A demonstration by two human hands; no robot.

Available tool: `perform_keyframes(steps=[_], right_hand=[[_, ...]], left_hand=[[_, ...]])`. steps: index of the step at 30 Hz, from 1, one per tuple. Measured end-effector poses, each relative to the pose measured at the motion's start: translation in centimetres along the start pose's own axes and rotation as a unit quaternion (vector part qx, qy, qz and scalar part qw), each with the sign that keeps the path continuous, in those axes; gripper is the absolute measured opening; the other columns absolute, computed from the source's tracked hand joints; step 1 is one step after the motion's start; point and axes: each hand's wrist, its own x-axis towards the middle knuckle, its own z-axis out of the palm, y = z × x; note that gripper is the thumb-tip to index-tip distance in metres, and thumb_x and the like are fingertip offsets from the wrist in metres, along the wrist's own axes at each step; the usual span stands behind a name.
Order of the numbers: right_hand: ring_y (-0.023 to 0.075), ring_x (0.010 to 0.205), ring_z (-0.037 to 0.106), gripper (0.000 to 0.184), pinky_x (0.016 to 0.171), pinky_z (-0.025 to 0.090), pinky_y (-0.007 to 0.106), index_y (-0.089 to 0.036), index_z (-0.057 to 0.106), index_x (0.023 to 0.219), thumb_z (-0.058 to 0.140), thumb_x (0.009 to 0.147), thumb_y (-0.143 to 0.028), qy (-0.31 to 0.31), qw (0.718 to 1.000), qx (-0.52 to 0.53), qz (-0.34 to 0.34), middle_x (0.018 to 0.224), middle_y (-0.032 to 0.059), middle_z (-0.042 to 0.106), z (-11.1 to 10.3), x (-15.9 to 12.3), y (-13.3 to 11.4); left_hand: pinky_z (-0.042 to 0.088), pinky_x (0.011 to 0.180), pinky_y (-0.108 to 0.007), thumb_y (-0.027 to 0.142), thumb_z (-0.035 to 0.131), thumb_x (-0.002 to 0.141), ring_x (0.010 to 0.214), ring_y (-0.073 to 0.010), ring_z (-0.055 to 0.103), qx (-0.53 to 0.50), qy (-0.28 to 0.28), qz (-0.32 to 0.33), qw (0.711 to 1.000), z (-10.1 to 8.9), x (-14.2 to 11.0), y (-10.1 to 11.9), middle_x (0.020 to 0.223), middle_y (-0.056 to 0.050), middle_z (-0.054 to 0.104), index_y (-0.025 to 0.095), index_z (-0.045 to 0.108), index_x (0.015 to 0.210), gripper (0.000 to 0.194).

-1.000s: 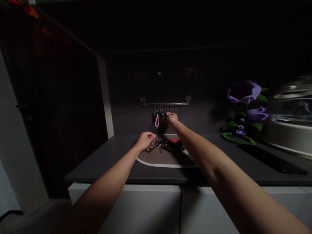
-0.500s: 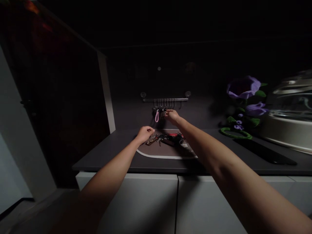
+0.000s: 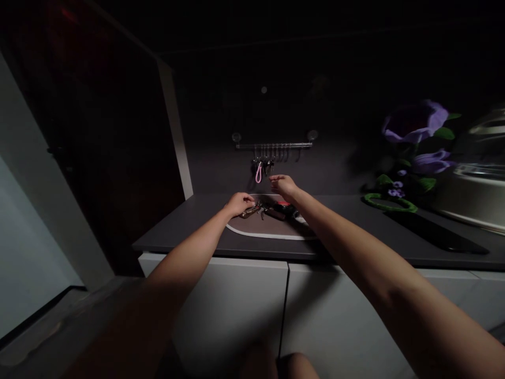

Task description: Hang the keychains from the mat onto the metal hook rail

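Basically, the keys (image 3: 269, 167) hang upper centre of frame, below a clear-looking rail (image 3: 276, 146) w/ thin hooks; a pink loop (image 3: 256, 177) hangs among them. Prob. light, stiff & slick metal, not fragile; best held at the ring or by the loop, which looks soft & grippy. R hand (image 3: 284, 185), mid-frame, is just below/right of them, fingers part-bent; can't tell if it holds anything. L hand (image 3: 239, 204), left of centre, is curled, thumb & index close, at the pile's (image 3: 272, 209) left end; grip unclear. Pile's mixed, incl. a smooth red bit (image 3: 282, 203), on a brown, pale-rimmed, round-cornered mat (image 3: 260, 230) atop the matte dark surface (image 3: 189, 221).
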Motion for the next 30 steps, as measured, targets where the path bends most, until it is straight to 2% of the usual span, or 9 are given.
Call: perform_keyframes(steps=[3,6,11,19,22,25,30], right_hand=[[0.0071,0.056,0.048,0.021,0.06,0.043,0.022,-0.012,0.059,0.08,0.048,0.065,-0.002,-0.012,0.998,-0.064,-0.018,0.066,0.0015,0.055,0.1,-1.0,1.3],[0.0088,0.063,0.052,0.02,0.068,0.043,0.024,-0.012,0.062,0.081,0.049,0.068,-0.005,-0.013,0.982,-0.171,-0.08,0.073,0.0035,0.061,0.1,-1.8,2.3],[0.0143,0.083,0.057,0.025,0.081,0.04,0.025,-0.014,0.065,0.087,0.048,0.07,-0.004,-0.037,0.911,-0.373,-0.17,0.089,0.0069,0.065,-0.2,-2.3,2.8],[0.0186,0.092,0.056,0.027,0.082,0.038,0.025,-0.013,0.066,0.092,0.048,0.073,-0.006,-0.112,0.811,-0.508,-0.267,0.098,0.011,0.064,0.2,-2.0,3.0],[0.0193,0.091,0.056,0.027,0.081,0.038,0.025,-0.013,0.065,0.094,0.047,0.075,-0.008,-0.114,0.804,-0.518,-0.27,0.098,0.0113,0.063,0.3,-1.8,3.2],[0.019,0.091,0.056,0.026,0.081,0.038,0.025,-0.014,0.065,0.093,0.048,0.074,-0.008,-0.109,0.812,-0.51,-0.261,0.097,0.0104,0.064,0.3,-1.6,3.2],[0.019,0.091,0.056,0.026,0.081,0.037,0.024,-0.014,0.065,0.093,0.048,0.074,-0.008,-0.106,0.81,-0.514,-0.263,0.098,0.0105,0.064,0.3,-1.5,3.2]], left_hand=[[0.036,0.052,-0.021,0.023,0.063,0.063,0.053,-0.0087,0.048,0.002,-0.02,-0.014,1.0,0.0,-0.1,-0.2,0.062,-0.001,0.06,0.012,0.068,0.079,0.02],[0.034,0.051,-0.021,0.027,0.063,0.064,0.053,-0.0092,0.048,0.03,-0.036,-0.007,0.999,0.0,-0.1,-0.3,0.063,-0.002,0.061,0.012,0.069,0.077,0.021],[0.034,0.053,-0.022,0.027,0.061,0.066,0.056,-0.0107,0.05,0.081,-0.033,0.018,0.996,0.1,0.3,-0.8,0.064,-0.003,0.063,0.012,0.07,0.077,0.021],[0.036,0.061,-0.022,0.02,0.056,0.069,0.064,-0.0123,0.052,0.141,-0.033,0.068,0.987,0.2,0.8,-1.2,0.067,-0.003,0.063,0.014,0.069,0.072,0.014],[0.037,0.068,-0.023,0.017,0.054,0.071,0.07,-0.0136,0.052,0.17,-0.022,0.083,0.982,0.3,1.0,-1.3,0.071,-0.003,0.062,0.015,0.067,0.07,0.013],[0.037,0.075,-0.024,0.016,0.052,0.072,0.076,-0.0145,0.051,0.175,0.001,0.085,0.981,0.3,1.0,-1.4,0.076,-0.004,0.06,0.015,0.065,0.07,0.013],[0.037,0.077,-0.026,0.016,0.047,0.077,0.078,-0.0156,0.05,0.176,0.026,0.078,0.981,0.1,0.9,-1.0,0.075,-0.004,0.057,0.015,0.061,0.071,0.015]])
